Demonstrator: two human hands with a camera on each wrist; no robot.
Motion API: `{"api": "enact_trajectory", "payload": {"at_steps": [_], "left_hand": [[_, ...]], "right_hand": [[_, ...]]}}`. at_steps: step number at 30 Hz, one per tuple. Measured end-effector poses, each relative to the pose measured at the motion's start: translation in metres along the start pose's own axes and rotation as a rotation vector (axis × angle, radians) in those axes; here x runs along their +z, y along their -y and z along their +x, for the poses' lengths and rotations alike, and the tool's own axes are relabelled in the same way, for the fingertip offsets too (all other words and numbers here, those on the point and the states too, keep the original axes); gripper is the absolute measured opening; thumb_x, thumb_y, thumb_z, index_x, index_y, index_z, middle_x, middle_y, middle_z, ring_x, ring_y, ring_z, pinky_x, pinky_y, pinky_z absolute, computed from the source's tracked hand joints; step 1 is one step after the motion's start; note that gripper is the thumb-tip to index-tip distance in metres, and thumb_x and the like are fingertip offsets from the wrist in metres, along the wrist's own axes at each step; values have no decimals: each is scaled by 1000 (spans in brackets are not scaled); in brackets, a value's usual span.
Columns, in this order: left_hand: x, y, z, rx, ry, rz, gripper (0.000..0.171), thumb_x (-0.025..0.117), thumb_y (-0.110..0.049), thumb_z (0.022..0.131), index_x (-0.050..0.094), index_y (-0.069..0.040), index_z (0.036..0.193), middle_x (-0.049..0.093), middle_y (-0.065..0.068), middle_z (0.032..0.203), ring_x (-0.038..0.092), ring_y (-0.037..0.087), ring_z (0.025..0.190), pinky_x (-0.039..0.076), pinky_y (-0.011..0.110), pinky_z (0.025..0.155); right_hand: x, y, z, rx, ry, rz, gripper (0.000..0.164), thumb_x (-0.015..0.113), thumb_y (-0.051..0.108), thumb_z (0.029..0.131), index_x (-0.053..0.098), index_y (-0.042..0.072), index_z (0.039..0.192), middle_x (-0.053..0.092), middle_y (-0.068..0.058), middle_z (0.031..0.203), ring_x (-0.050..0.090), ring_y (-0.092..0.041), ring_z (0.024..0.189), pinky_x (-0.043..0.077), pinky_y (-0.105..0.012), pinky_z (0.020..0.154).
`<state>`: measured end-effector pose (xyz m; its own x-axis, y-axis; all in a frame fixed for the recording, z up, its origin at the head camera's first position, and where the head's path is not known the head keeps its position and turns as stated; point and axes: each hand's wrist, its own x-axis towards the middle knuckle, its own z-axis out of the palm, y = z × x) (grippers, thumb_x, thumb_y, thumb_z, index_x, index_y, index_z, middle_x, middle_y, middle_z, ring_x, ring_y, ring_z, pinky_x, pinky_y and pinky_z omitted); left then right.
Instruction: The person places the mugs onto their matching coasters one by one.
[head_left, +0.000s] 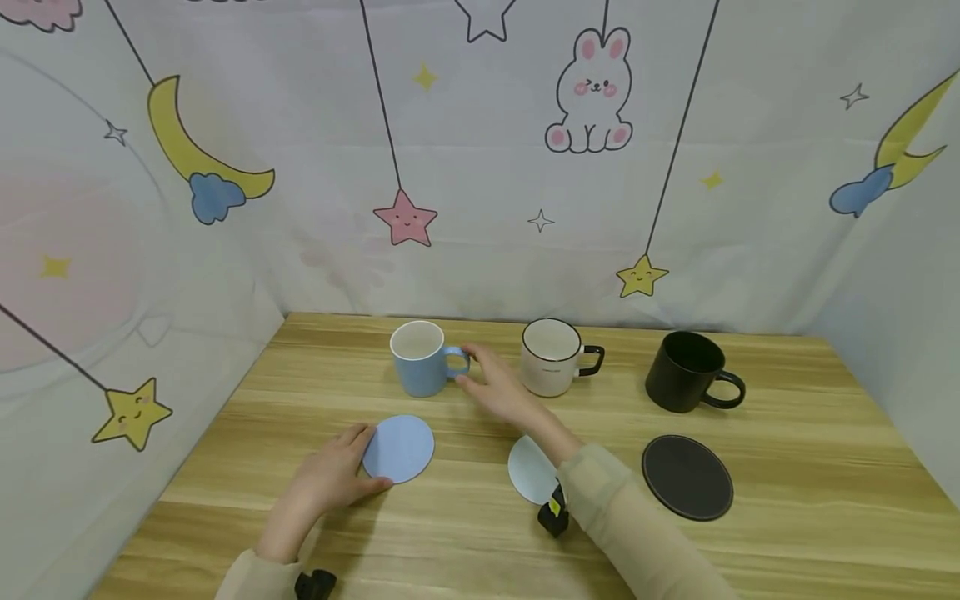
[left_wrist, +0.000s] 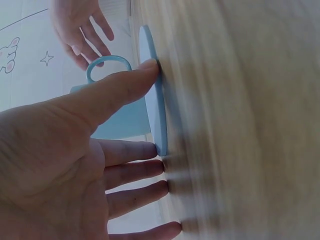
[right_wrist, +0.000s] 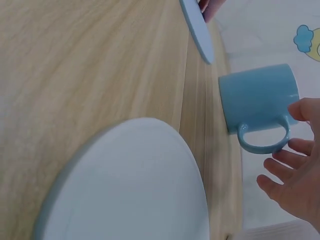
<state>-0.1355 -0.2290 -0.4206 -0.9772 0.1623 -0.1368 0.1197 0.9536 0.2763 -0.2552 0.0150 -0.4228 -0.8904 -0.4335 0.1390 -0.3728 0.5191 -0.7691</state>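
A light blue mug point(head_left: 422, 373) stands upright at the back left, its handle to the right. My right hand point(head_left: 498, 390) is at that handle with thumb and fingers spread apart; in the right wrist view the fingertips point(right_wrist: 270, 186) are not wrapped around it. In front of the mug, a round pale blue coaster point(head_left: 403, 450) lies on the table. My left hand point(head_left: 330, 477) touches the coaster's left edge with thumb and index finger, the fingers fairly straight. The left wrist view shows the other fingertips point(left_wrist: 172, 229) resting on the wood.
A white mug with a black handle point(head_left: 550, 371) and a black mug point(head_left: 681, 379) stand in the back row to the right. A pale round coaster point(head_left: 531, 471), partly under my right forearm, and a black coaster point(head_left: 687, 477) lie on the wooden table point(head_left: 450, 542).
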Motion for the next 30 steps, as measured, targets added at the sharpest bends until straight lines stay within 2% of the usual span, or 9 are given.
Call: {"api": "enact_trajectory", "payload": {"at_steps": [6, 13, 19, 26, 30], "left_hand": [[-1, 2, -3, 8, -3, -6, 87, 78, -44, 76, 44, 7, 138, 45, 27, 141, 47, 48, 126, 44, 64, 93], [-1, 3, -4, 5, -2, -7, 88, 77, -45, 76, 44, 6, 139, 45, 26, 142, 46, 49, 126, 44, 64, 93], [-2, 3, -3, 8, -4, -1, 88, 77, -45, 76, 44, 6, 139, 45, 26, 142, 46, 49, 126, 44, 64, 92], [-3, 2, -3, 1, 2, 3, 87, 77, -45, 77, 43, 6, 139, 44, 27, 142, 46, 49, 127, 44, 66, 90], [-1, 0, -1, 5, 7, 1, 87, 77, -45, 77, 43, 6, 139, 43, 28, 143, 46, 50, 126, 44, 66, 91]], "right_hand": [[9, 1, 7, 33, 4, -35, 57, 55, 26, 96, 37, 5, 145, 46, -14, 145, 41, -29, 138, 33, -46, 113], [16, 0, 13, 55, -11, 46, 54, 53, 28, 98, 39, 4, 143, 48, -14, 142, 44, -31, 135, 34, -52, 111], [20, -1, 22, 83, -29, 64, 47, 49, 29, 99, 43, 5, 139, 54, -11, 135, 50, -27, 128, 38, -48, 107], [25, 3, 30, 124, -28, 113, 40, 43, 35, 102, 49, 8, 130, 60, -10, 116, 57, -22, 101, 48, -37, 88], [28, 1, 32, 147, -53, 143, 36, 41, 35, 103, 51, 7, 124, 61, -11, 111, 56, -21, 96, 47, -34, 83]]}}
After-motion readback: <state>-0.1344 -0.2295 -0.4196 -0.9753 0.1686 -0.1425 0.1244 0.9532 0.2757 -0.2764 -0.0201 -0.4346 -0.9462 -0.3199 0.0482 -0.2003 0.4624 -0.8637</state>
